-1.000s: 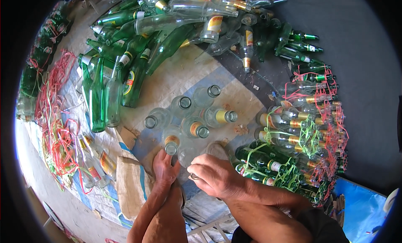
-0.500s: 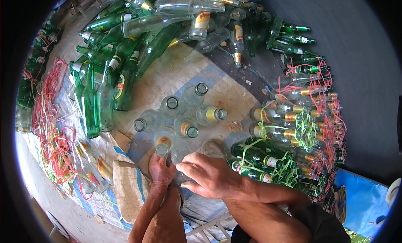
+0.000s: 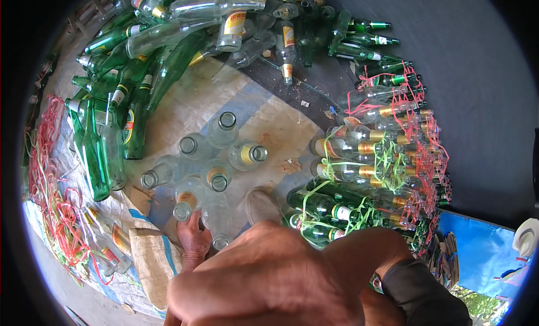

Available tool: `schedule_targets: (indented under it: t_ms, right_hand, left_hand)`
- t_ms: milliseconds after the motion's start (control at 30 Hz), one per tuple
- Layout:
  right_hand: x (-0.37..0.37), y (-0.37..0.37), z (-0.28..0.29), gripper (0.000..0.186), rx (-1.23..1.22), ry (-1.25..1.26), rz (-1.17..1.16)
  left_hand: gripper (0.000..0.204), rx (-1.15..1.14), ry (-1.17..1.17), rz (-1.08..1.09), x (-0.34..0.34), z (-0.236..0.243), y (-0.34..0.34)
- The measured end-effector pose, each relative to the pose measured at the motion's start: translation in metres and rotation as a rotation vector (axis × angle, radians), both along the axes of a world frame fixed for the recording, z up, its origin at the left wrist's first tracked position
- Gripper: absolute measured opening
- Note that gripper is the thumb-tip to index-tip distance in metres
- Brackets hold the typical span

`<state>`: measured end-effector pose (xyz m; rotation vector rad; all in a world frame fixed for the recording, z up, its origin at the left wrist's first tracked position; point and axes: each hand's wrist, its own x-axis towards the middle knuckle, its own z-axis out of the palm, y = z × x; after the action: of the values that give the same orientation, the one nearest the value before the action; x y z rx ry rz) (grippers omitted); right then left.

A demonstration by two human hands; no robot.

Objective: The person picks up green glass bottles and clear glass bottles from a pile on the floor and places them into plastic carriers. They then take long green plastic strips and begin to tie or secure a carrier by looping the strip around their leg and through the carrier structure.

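Observation:
A cluster of upright clear bottles [image 3: 218, 130] stands at the middle, some with yellow or orange labels. At its near side, my left hand [image 3: 192, 235] grips a clear bottle [image 3: 186, 201], its fingers partly hidden by the glass. Another clear bottle [image 3: 216, 219] stands just right of that hand, beside a shoe [image 3: 259, 207]. My right hand [image 3: 252, 275] is large and blurred at the bottom, close to the camera and covering part of my left forearm; its fingers are too smeared to read.
Loose green and clear bottles [image 3: 95, 157] lie heaped across the back and left. Tied bundles of bottles [image 3: 365, 169] line the right. Tangled pink string [image 3: 50, 157] and a folded woven sack [image 3: 146, 258] lie at the left. A blue board [image 3: 477, 253] is at the lower right.
My right hand has left the near bottle and risen toward the camera. My left hand stays by the bottles. The whole scene has shifted leftward in the view.

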<state>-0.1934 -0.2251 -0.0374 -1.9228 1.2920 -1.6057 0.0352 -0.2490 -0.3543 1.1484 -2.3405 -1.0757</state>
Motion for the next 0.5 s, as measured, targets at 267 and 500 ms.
schedule_targets:
  t_ms: [267,500]
  right_hand:
    - [0.003,0.001,-0.002,0.026,-0.027,0.0,0.129]
    - [-0.006,-0.001,0.005,0.024,-0.003,0.008,0.187]
  left_hand:
    - [0.038,-0.026,-0.073,0.008,-0.009,0.02,0.0]
    - [0.037,-0.096,-0.002,-0.037,-0.006,0.017,-0.003]
